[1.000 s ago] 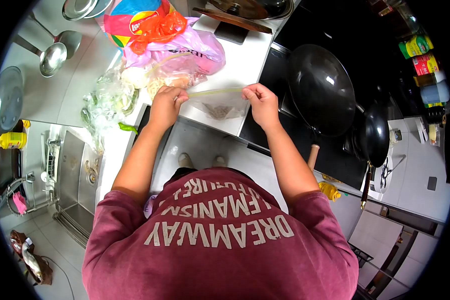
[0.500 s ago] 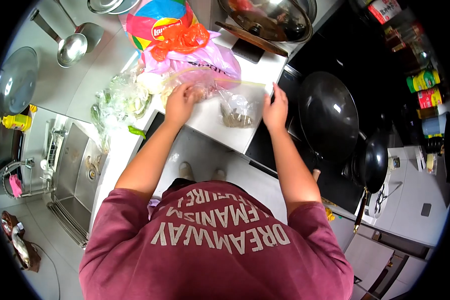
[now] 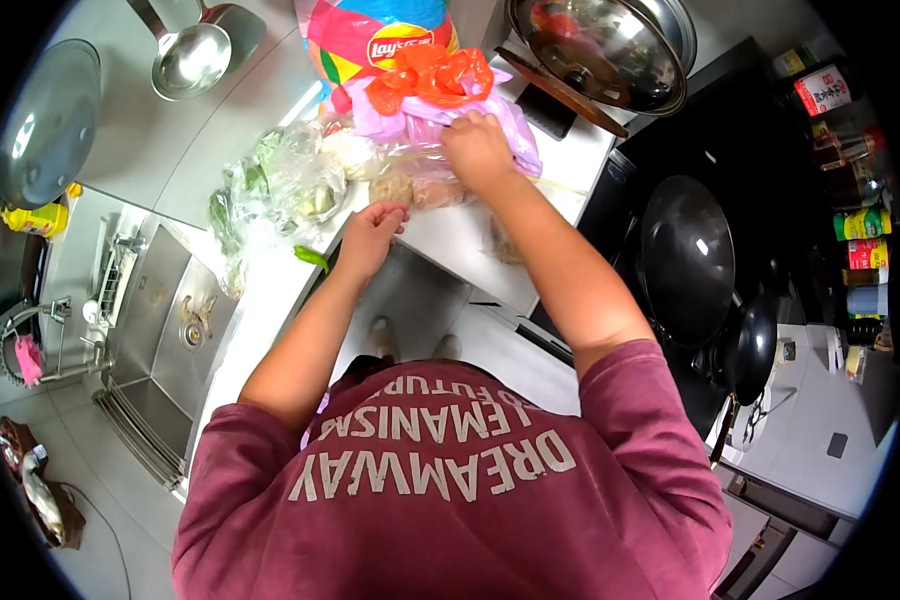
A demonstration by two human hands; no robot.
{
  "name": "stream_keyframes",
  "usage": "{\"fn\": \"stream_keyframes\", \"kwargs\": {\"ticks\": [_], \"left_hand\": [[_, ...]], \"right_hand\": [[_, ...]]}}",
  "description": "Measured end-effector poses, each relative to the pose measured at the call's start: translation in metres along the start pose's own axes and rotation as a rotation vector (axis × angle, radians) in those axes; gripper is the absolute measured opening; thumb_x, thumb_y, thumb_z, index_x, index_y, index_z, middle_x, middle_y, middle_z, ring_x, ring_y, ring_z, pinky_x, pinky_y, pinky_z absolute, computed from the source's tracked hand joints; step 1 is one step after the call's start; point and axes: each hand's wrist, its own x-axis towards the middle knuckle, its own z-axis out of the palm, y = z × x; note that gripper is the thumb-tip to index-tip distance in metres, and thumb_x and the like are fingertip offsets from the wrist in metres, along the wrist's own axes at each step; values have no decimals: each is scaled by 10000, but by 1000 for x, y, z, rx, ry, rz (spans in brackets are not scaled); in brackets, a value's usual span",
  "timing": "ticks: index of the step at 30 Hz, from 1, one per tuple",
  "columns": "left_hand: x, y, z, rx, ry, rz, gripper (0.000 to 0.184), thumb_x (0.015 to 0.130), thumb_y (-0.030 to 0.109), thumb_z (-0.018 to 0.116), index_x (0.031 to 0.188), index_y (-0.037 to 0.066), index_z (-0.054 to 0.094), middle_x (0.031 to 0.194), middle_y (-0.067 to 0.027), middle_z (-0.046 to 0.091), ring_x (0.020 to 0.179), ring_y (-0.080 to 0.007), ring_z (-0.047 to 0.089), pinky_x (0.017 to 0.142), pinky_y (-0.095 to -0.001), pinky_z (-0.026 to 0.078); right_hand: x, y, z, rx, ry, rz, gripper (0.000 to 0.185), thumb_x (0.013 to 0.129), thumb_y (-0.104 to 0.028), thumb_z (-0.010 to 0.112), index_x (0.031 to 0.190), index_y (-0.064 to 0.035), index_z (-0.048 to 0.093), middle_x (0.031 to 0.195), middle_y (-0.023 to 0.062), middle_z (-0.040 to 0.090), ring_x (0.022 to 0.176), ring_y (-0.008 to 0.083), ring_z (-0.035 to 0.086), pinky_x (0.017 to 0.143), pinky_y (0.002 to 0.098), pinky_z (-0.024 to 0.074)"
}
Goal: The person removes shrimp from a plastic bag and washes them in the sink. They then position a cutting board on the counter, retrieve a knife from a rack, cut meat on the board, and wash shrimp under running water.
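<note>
My right hand [image 3: 478, 152] reaches across to the pink plastic bag [image 3: 520, 135], its fingers curled into the film. Below it, clear zip bags with pale contents [image 3: 435, 188] lie on the white counter. At their near left edge is my left hand [image 3: 368, 240], fingers bent and drawn together; whatever is between them is too small to make out. Another clear zip bag with brownish contents [image 3: 500, 243] is partly covered by my right forearm. To the left lie clear bags of green vegetables [image 3: 260, 195] and a green chili pepper [image 3: 311, 258].
A Lay's bag [image 3: 390, 35] and a red plastic bag [image 3: 425, 78] stand behind. Right of the counter, a large wok [image 3: 686, 260] and a smaller pan [image 3: 750, 345] sit on the stove. A glass-lidded pot [image 3: 600, 55] is at the back, and a sink [image 3: 155, 340] at left.
My right hand has moved left and away from me, from beside the brownish zip bag to the pink bag. My left hand has drawn back towards the counter edge. The view has shifted.
</note>
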Motion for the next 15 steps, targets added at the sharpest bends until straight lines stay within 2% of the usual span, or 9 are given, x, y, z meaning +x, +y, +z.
{"fn": "stream_keyframes", "kwargs": {"ticks": [3,6,8,11,13,15], "left_hand": [[-9,3,-8,-6,-50,-42,210,932,185,541,1082,64,625,949,4,636,808,-78,553,726,-219,425],[-9,10,-8,-23,-121,-25,227,938,198,533,1092,59,624,952,0,636,833,-82,559,741,-225,428],[-8,22,-1,-41,-181,7,242,941,211,528,1098,52,623,958,-5,636,857,-88,562,754,-232,430],[6,28,14,-75,-249,66,285,949,245,527,1129,39,604,993,-16,632,910,-104,572,773,-242,433],[21,22,28,-132,-245,33,311,953,267,529,1148,31,587,1018,-25,625,935,-116,574,786,-247,435],[28,21,40,-180,-228,27,337,956,289,531,1164,27,573,1039,-35,619,950,-126,578,792,-250,439]], "right_hand": [[-8,4,-8,121,-141,42,153,781,-167,546,819,-141,692,883,49,670,925,233,604,802,391,436],[-16,6,-35,410,-120,301,94,789,-200,629,797,-119,677,870,82,671,873,273,624,768,402,473],[-24,1,-61,499,-85,439,147,790,-213,689,795,-69,664,848,128,668,828,315,631,745,409,488],[-41,-8,-58,698,-85,641,165,797,-218,690,797,-56,664,824,152,665,789,322,634,722,412,484],[-53,-17,-34,671,-24,691,152,807,-195,677,797,-45,656,818,164,659,774,330,631,710,409,485],[-61,-23,-33,581,69,543,134,808,-172,662,833,-41,648,859,166,657,799,343,626,716,420,484]]}}
